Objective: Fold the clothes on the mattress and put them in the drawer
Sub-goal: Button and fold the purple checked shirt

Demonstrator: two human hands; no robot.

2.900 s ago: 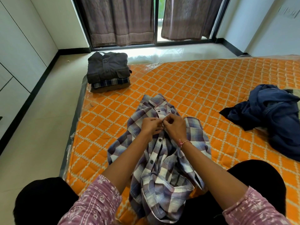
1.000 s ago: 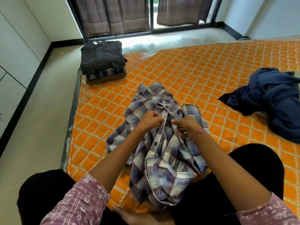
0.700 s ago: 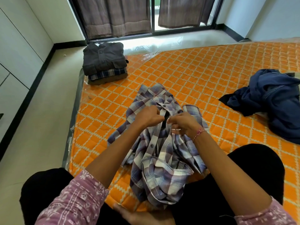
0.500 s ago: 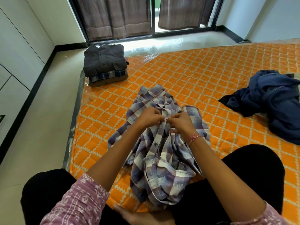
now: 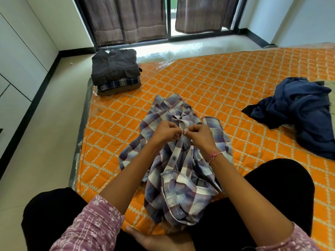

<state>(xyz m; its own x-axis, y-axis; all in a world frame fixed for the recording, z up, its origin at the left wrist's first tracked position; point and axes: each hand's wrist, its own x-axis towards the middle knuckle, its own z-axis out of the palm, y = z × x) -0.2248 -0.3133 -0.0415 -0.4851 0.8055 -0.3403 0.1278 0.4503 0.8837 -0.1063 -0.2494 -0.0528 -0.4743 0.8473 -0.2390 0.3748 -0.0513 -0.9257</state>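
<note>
Head view, plaid shirt [image 5: 181, 171] lengthwise, collar pointing away, both hands [image 5: 183, 132] pinching placket.

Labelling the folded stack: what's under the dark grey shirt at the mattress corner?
Under the folded dark grey button shirt lie a blue plaid garment and a brown one, then the orange quilted mattress. Only their edges show; the rest is covered.

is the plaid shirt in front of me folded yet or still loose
Not folded. The plaid shirt lies rumpled on the mattress, and the left hand and right hand pinch its button placket.
</note>
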